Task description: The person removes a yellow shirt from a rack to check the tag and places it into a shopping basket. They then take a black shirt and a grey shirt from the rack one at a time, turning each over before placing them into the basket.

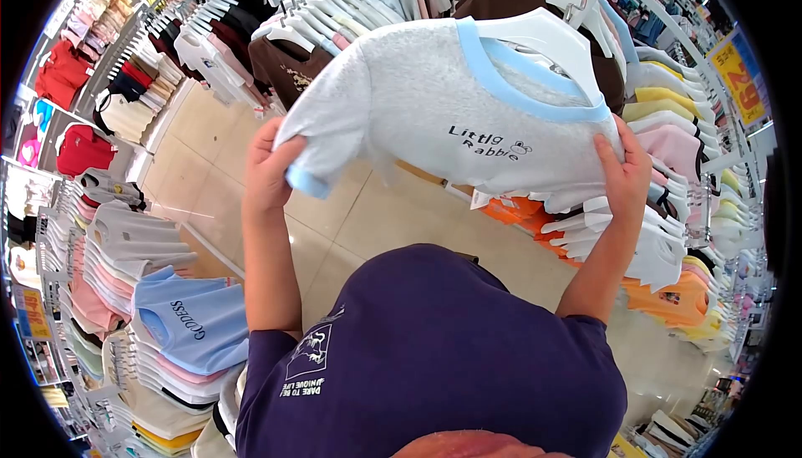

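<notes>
A light grey shirt with a pale blue collar and the words "Little Rabbie" hangs on a white hanger in front of me. My left hand pinches the sleeve near its pale blue cuff. On the other side, my right hand grips the shirt near the shoulder, thumb on the front of the fabric. The cloth is spread between both hands, and its lower part drops out of sight behind the chest print.
Racks of hanging clothes stand on both sides. A blue "GODDESS" shirt faces out at the lower left, and an orange shirt hangs at the right. A yellow price sign is at the upper right. Tiled floor shows between the racks.
</notes>
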Tool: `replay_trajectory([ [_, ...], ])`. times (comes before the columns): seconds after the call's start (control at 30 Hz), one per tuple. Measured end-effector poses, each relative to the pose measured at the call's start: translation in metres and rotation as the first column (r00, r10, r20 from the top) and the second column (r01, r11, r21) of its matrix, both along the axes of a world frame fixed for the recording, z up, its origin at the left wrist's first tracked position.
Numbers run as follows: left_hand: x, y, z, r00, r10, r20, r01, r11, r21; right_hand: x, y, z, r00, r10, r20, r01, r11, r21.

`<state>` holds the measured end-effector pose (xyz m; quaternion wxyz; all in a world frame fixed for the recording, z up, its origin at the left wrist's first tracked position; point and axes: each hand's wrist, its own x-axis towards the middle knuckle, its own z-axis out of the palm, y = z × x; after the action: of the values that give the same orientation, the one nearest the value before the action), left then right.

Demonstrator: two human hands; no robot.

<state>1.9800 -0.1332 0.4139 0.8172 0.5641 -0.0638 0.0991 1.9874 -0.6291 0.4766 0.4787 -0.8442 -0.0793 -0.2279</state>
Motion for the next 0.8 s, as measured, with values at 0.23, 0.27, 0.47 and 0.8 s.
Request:
replay_trajectory([
  [0.23,0.014,0.006,-0.065,0.904,-0.28,0.323,0.361,0.905,-0.226,-0.003,0.007,0.023,0.999,0.048,0.01,-0.049,0.981,0.186],
  [0.27,0.015,0.004,-0.073,0.924,-0.369,0.099,0.362,0.929,0.081,0.0,0.008,0.024,1.0,0.014,0.012,-0.016,0.98,0.2],
  [0.47,-0.001,-0.058,-0.071,0.836,-0.376,-0.399,0.499,0.823,0.271,0.015,0.0,0.027,0.981,-0.179,0.077,0.167,0.976,0.143],
  [0.8,0.008,-0.04,-0.056,0.892,-0.307,-0.331,0.389,0.895,0.217,0.024,-0.009,0.022,0.935,-0.314,0.164,0.314,0.949,0.024],
])
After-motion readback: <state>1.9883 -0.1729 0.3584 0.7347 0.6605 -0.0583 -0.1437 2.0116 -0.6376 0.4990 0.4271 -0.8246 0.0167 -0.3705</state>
